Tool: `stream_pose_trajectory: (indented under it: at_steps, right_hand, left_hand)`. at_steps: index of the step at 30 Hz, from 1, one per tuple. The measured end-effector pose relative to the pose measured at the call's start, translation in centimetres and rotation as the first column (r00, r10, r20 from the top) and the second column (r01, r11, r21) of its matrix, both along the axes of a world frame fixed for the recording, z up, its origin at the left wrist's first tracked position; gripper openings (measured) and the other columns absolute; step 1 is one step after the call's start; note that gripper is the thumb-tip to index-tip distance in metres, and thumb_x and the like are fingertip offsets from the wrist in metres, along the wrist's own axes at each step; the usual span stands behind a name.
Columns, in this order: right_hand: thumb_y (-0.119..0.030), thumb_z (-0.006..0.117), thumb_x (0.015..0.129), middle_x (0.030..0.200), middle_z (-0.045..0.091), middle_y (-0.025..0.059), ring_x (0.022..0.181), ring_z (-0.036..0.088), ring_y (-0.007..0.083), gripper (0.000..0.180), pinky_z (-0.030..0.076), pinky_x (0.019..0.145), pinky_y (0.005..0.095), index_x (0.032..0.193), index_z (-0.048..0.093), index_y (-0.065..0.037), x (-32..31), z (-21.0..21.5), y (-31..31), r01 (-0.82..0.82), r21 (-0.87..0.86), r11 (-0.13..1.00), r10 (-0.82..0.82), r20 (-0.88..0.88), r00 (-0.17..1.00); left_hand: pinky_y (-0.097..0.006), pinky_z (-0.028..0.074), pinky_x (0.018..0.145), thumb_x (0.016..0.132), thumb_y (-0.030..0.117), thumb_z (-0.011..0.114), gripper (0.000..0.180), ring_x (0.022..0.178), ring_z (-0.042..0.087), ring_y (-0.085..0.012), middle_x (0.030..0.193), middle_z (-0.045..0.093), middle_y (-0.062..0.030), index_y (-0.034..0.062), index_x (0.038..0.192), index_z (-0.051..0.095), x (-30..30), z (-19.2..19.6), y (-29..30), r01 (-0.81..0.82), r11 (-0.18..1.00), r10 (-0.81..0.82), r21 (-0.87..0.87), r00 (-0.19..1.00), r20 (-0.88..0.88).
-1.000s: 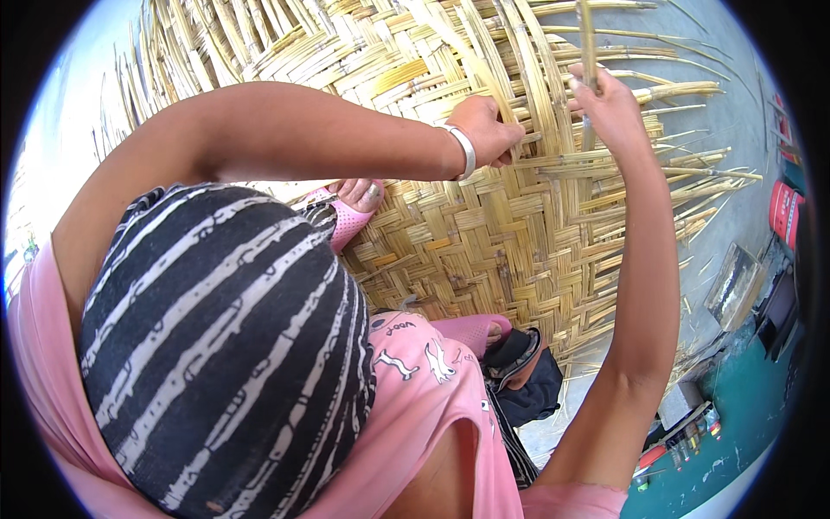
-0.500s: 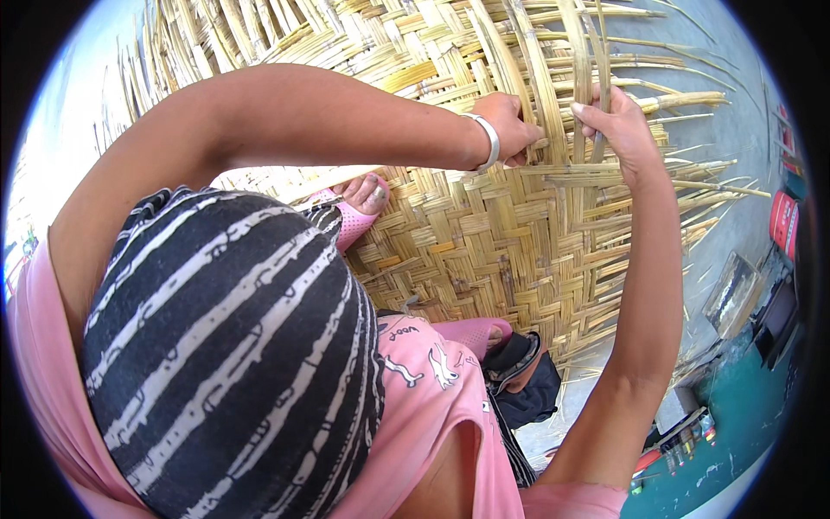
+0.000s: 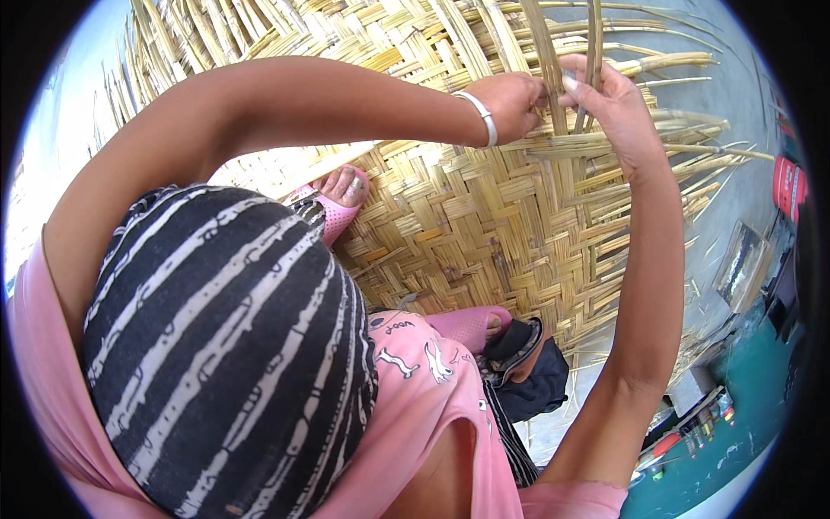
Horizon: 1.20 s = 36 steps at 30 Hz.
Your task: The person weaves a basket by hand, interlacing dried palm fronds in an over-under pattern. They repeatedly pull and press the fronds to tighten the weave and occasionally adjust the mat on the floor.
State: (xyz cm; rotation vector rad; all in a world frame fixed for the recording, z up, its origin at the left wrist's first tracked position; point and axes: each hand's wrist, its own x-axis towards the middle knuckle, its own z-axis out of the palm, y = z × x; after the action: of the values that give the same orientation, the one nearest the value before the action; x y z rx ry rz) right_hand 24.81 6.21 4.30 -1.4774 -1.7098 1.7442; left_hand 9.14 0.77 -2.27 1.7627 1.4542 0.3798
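A mat of flat split cane strips in a zigzag weave spreads in front of me, its loose ends fanning out on the right. My left hand, with a white bangle at the wrist, is closed at the weave's working edge. Its fingertips are against a wide upright strip, the grip partly hidden. My right hand pinches a narrower upright strip between thumb and fingers, just right of the wide one. Crosswise strips run below both hands.
My feet in pink perforated slippers are on the mat. Dark cloth lies by its near edge. At the right stand a red container, a worn board and small items on a green surface.
My left hand has shifted slightly up, and its fingers have closed in nearer the wide strip. My right hand has moved a little up, now with the narrower strip held apart from the wide one.
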Motion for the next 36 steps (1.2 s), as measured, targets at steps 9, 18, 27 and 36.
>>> stream_pose_trajectory:
  at_steps: [9,18,27,36]
  right_hand:
    - [-0.006,0.057,0.083,0.099,0.061,0.0028,0.093,0.055,0.0102,0.033,0.043,0.084,0.0242,0.116,0.058,-0.002,-0.1,-1.0,0.2,-0.024,0.041,0.999,0.026,-0.057,0.998]
    - [-0.017,0.053,0.09,0.102,0.061,0.0037,0.096,0.057,0.0107,0.032,0.044,0.082,0.0235,0.117,0.057,-0.002,1.6,2.1,0.2,0.049,0.234,0.971,-0.055,0.019,0.998]
    - [-0.015,0.055,0.088,0.094,0.063,0.0046,0.087,0.06,0.0127,0.027,0.045,0.08,0.0247,0.11,0.059,0.0,5.4,-1.8,-1.6,0.123,-0.036,0.992,-0.117,0.124,0.985]
    - [-0.017,0.061,0.082,0.087,0.064,0.0045,0.08,0.057,0.0145,0.028,0.045,0.077,0.0301,0.104,0.061,0.0,2.0,-6.6,1.0,-0.185,0.129,0.974,0.114,0.425,0.898]
  left_hand:
    - [-0.04,0.049,0.073,0.077,0.018,0.059,0.026,0.082,0.062,-0.0303,0.084,0.064,-0.0121,0.0096,0.102,0.063,2.1,-0.3,-0.9,0.214,0.976,-0.211,0.035,0.976,-0.06]
    - [-0.038,0.048,0.068,0.077,0.028,0.067,0.022,0.072,0.062,-0.0258,0.074,0.064,-0.01,0.0077,0.085,0.063,3.0,0.8,-0.2,0.133,0.973,-0.139,-0.186,0.99,-0.015]
    - [-0.026,0.053,0.065,0.084,0.025,0.064,0.027,0.07,0.062,-0.0122,0.081,0.065,-0.0077,0.0003,0.095,0.061,0.0,2.1,-3.1,-0.218,0.896,0.321,-0.386,0.92,0.226]
    - [-0.026,0.055,0.062,0.089,0.032,0.058,0.035,0.069,0.063,-0.0119,0.077,0.063,-0.0068,-0.0019,0.093,0.059,0.1,1.2,-4.2,-0.244,0.818,0.477,-0.521,0.793,0.379]
